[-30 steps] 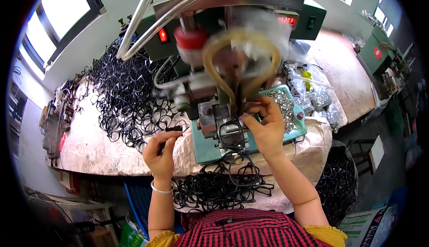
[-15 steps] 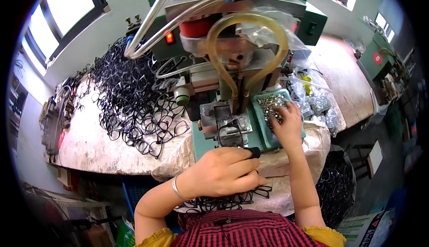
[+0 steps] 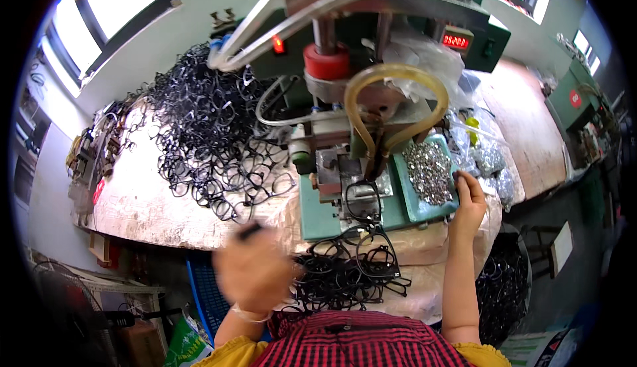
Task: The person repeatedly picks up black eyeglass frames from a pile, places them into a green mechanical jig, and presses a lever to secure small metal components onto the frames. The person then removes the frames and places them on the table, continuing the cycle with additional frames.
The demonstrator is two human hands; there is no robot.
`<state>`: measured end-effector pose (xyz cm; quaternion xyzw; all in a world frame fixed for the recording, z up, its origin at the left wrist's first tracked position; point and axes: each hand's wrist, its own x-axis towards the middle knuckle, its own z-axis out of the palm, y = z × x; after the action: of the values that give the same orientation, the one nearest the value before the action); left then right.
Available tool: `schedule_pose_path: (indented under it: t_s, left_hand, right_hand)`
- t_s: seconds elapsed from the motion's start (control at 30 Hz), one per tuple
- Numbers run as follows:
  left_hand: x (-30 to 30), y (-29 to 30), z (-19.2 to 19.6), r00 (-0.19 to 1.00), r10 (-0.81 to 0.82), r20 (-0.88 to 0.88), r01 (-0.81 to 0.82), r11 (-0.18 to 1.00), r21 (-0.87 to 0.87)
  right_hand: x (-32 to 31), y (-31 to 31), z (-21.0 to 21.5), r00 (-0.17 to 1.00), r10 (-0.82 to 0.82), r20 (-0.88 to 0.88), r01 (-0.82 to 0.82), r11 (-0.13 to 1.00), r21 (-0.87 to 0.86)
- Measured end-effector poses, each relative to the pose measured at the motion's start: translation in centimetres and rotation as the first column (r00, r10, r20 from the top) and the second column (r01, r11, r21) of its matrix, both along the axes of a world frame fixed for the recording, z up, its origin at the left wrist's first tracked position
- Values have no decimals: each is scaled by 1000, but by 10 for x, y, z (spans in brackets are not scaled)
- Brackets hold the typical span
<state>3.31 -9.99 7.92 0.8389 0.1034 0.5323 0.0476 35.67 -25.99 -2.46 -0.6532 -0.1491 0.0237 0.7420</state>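
My left hand (image 3: 255, 271), smeared by motion, is over the table's front edge, left of a heap of black eyeglass frames (image 3: 332, 277). A black band or cover (image 3: 249, 229) shows at its fingers; whether it holds anything is hidden by the blur. My right hand (image 3: 470, 198) is at the right rim of a green tray (image 3: 415, 213) full of small shiny metal parts (image 3: 428, 171). Its thumb and fingers are pressed together; what they pinch is too small to make out. One black eyeglass frame (image 3: 363, 209) sits at the metal fixture (image 3: 330, 171) of the press.
A press with a red collar (image 3: 326, 62) and a looped yellowish tube (image 3: 396, 70) rises ahead. A large pile of black eyeglass frames (image 3: 199, 128) covers the table's left. Bagged parts (image 3: 490, 158) lie right of the tray. A stool (image 3: 561, 247) stands at right.
My left hand has swung left and back, away from the fixture. My right hand has come out of the metal parts to the tray's right rim. The press's upper part now shows raised.
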Motion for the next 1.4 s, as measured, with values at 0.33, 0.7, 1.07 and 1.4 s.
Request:
schedule_pose_path:
  t_s: [0.33, 0.7, 1.07, 1.4]
  left_hand:
    - [7, 137, -127, 502, 592, -630, -771, 636, -17]
    - [-17, 125, -94, 946, 202, 253, 145, 436, -888]
    - [54, 85, -93, 897, 84, 434, 429, 71, -900]
    - [39, 72, -77, 802, 58, 595, 597, -129, -792]
  right_hand:
    - [-11, 73, 6, 988, 153, 19, -154, 981, 114]
    - [-16, -65, -15, 930, -78, 359, 224, 895, -386]
    - [-65, 82, 69, 872, 358, 332, -343, 933, -106]
    - [-84, 83, 66, 889, 455, 42, -456, 877, 153]
